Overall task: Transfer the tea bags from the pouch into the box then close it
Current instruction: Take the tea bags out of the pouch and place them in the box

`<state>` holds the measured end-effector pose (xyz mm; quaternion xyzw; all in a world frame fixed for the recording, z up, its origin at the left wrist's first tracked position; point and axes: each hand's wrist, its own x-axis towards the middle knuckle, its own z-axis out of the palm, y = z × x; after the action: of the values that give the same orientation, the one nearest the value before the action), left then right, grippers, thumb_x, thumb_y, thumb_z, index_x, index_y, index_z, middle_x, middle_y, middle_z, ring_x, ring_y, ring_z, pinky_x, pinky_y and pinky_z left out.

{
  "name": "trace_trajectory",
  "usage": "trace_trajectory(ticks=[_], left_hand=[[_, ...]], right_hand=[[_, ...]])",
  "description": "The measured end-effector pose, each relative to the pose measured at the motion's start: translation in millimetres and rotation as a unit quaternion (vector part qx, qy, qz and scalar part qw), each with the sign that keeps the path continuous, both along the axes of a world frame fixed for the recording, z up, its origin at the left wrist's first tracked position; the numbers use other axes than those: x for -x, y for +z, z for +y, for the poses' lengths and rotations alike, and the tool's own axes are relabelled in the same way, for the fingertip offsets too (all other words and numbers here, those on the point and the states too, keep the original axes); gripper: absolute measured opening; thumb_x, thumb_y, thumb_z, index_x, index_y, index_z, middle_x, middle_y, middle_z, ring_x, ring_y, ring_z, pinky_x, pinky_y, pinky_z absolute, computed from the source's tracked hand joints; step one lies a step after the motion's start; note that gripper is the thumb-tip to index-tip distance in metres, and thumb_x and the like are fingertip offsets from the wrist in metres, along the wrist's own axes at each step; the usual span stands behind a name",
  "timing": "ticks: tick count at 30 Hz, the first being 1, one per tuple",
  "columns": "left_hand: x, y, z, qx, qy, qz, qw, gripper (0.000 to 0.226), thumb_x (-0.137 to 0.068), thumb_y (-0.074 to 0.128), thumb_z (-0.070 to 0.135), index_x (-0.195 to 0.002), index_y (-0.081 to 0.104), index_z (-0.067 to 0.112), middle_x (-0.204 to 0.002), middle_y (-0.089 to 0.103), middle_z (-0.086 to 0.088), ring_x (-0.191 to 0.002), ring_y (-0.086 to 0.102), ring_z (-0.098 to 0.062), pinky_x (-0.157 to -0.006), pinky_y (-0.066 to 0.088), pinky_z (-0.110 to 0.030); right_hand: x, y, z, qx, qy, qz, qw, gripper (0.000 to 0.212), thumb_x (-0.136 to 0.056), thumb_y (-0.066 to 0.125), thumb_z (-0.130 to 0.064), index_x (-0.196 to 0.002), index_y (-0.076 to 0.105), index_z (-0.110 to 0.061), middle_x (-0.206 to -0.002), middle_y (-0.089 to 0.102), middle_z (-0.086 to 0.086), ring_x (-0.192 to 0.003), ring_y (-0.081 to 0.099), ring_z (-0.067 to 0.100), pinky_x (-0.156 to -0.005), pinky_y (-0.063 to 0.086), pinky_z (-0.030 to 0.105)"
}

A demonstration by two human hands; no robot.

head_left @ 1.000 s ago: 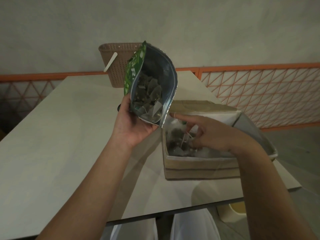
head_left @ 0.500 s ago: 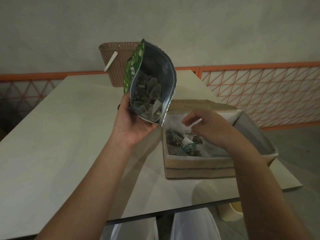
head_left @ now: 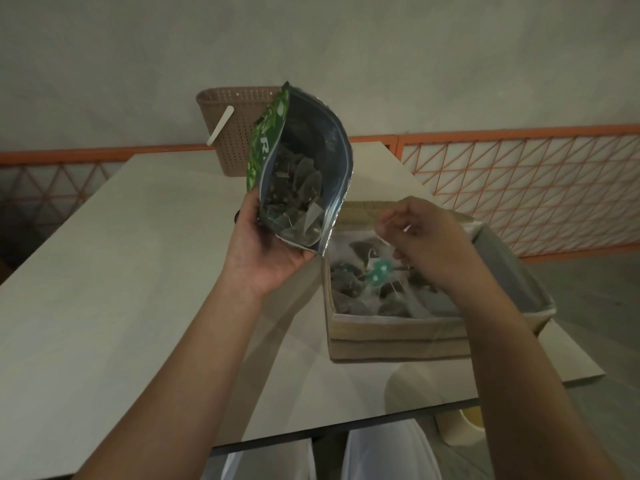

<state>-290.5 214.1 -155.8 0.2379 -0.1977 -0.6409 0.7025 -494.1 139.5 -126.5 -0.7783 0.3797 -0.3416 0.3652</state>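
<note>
My left hand (head_left: 266, 251) grips the lower part of a green foil pouch (head_left: 304, 161), held up over the table with its open mouth facing me. Several grey tea bags (head_left: 298, 199) lie inside it. Just to its right, an open beige box (head_left: 391, 327) sits on the table and holds several tea bags (head_left: 349, 289) and a teal tag (head_left: 379, 270). My right hand (head_left: 426, 237) hovers above the box with its fingers curled, pinching a thin white tea bag string that runs down toward the box. The box lid (head_left: 502, 268) hangs open on the right.
A brown perforated basket (head_left: 235, 133) with a white stick (head_left: 220, 126) stands at the far end of the pale table (head_left: 121, 271). An orange mesh railing (head_left: 519, 181) runs behind and to the right. The box sits near the table's right edge.
My right hand has lifted out of the box, where it was reaching among the tea bags, and curled its fingers. The pouch and my left hand have barely moved.
</note>
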Motion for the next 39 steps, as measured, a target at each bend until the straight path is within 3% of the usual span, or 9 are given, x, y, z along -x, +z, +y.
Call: trace_trajectory(ticks=[2, 6, 10, 16, 18, 21, 24, 32, 39], left_hand=[[1.0, 0.2, 0.1, 0.000, 0.000, 0.003, 1.000, 0.068, -0.081, 0.062, 0.056, -0.138, 0.060, 0.020, -0.129, 0.069, -0.009, -0.107, 0.069, -0.026, -0.085, 0.059, -0.036], [1.5, -0.2, -0.3, -0.010, 0.007, 0.002, 1.000, 0.069, -0.081, 0.062, 0.056, -0.140, 0.059, 0.021, -0.130, 0.069, -0.009, -0.109, 0.069, -0.026, -0.091, 0.055, -0.037], [2.0, 0.3, 0.4, -0.007, 0.005, 0.004, 1.000, 0.069, -0.079, 0.063, 0.056, -0.138, 0.060, 0.019, -0.129, 0.069, -0.009, -0.107, 0.070, -0.027, -0.089, 0.058, -0.037], [3.5, 1.7, 1.5, -0.004, 0.006, 0.001, 1.000, 0.067, -0.079, 0.062, 0.056, -0.135, 0.062, 0.019, -0.126, 0.070, -0.009, -0.106, 0.070, -0.026, -0.086, 0.059, -0.036], [3.9, 1.7, 1.5, -0.004, 0.007, -0.001, 1.000, 0.067, -0.079, 0.061, 0.056, -0.135, 0.062, 0.019, -0.125, 0.071, -0.009, -0.104, 0.071, -0.025, -0.084, 0.060, -0.035], [5.7, 2.0, 1.9, -0.008, 0.013, -0.001, 1.000, 0.066, -0.078, 0.062, 0.056, -0.133, 0.062, 0.019, -0.122, 0.072, -0.009, -0.101, 0.072, -0.026, -0.084, 0.060, -0.035], [5.4, 1.9, 2.0, -0.008, 0.012, 0.002, 1.000, 0.066, -0.078, 0.061, 0.057, -0.133, 0.062, 0.019, -0.123, 0.072, -0.009, -0.102, 0.072, -0.026, -0.084, 0.060, -0.035], [3.1, 2.2, 1.8, -0.007, 0.009, -0.008, 1.000, 0.066, -0.078, 0.060, 0.056, -0.133, 0.062, 0.020, -0.125, 0.070, -0.008, -0.104, 0.070, -0.025, -0.084, 0.058, -0.034], [4.3, 1.8, 2.1, -0.013, 0.015, 0.000, 1.000, 0.068, -0.075, 0.064, 0.055, -0.133, 0.063, 0.019, -0.126, 0.070, -0.009, -0.106, 0.069, -0.026, -0.090, 0.055, -0.036]], right_hand=[[0.7, -1.1, -2.1, -0.018, 0.009, -0.012, 1.000, 0.014, -0.092, 0.063, -0.009, -0.100, 0.062, -0.021, -0.088, 0.066, 0.003, -0.069, 0.058, 0.013, -0.059, 0.048, 0.020], [-1.6, -19.4, -8.5, 0.056, -0.022, 0.206, 0.977, 0.024, -0.089, 0.065, -0.015, -0.105, 0.065, -0.032, -0.109, 0.057, -0.004, -0.093, 0.055, 0.014, -0.078, 0.040, 0.025], [-4.3, -16.4, -2.0, 0.029, -0.020, 0.237, 0.971, 0.019, -0.091, 0.058, -0.014, -0.087, 0.068, -0.030, -0.099, 0.061, -0.007, -0.089, 0.057, 0.010, -0.068, 0.041, 0.020], [-14.4, -14.6, 4.3, -0.038, 0.002, 0.343, 0.939, 0.043, -0.078, 0.070, -0.057, -0.085, 0.072, -0.015, -0.085, 0.070, 0.002, -0.080, 0.064, 0.017, -0.075, 0.051, 0.032], [-17.2, -18.1, 6.9, -0.011, 0.013, 0.400, 0.916, 0.034, -0.079, 0.074, -0.049, -0.092, 0.072, -0.018, -0.094, 0.069, 0.000, -0.087, 0.062, 0.016, -0.078, 0.049, 0.031], [-16.0, -20.1, 7.1, 0.007, 0.019, 0.380, 0.925, 0.008, -0.084, 0.072, -0.021, -0.091, 0.069, -0.024, -0.097, 0.064, -0.005, -0.084, 0.056, 0.011, -0.076, 0.043, 0.027], [-12.2, -15.9, 4.8, -0.041, 0.040, 0.297, 0.953, 0.019, -0.086, 0.068, -0.011, -0.083, 0.066, -0.031, -0.095, 0.065, -0.006, -0.086, 0.059, 0.009, -0.076, 0.044, 0.025], [-0.3, 8.3, 4.9, -0.227, 0.102, -0.083, 0.965, 0.016, -0.089, 0.056, 0.002, -0.097, 0.060, -0.010, -0.066, 0.066, 0.007, -0.067, 0.063, 0.017, -0.075, 0.055, 0.031], [-2.9, -17.6, -7.5, 0.013, -0.030, 0.220, 0.975, 0.032, -0.089, 0.060, -0.008, -0.112, 0.053, -0.030, -0.114, 0.055, -0.002, -0.096, 0.056, 0.017, -0.071, 0.046, 0.026]])
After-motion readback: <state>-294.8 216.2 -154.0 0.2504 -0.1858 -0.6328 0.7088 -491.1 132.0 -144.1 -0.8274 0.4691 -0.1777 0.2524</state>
